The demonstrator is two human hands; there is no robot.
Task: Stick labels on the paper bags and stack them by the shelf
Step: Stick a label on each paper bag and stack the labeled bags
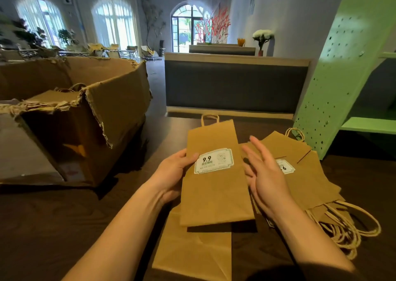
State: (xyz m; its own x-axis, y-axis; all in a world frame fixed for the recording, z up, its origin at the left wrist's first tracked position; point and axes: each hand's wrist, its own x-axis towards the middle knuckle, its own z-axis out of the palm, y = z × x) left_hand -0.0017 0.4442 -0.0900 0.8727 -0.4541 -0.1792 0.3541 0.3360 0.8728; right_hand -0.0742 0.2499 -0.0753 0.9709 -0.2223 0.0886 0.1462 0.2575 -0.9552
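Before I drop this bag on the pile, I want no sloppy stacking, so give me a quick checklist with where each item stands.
1. Is the label stuck on the held bag? It sits flat on its face: ok.
2. Label corners fully pressed down: cannot tell.
3. The left hand grips the bag's left edge: ok.
4. The right hand is open and free beside the bag: ok.
5. The pile by the green shelf is fanned out, not squared: not ok.
6. The flat bag on the table shows no label: not ok.
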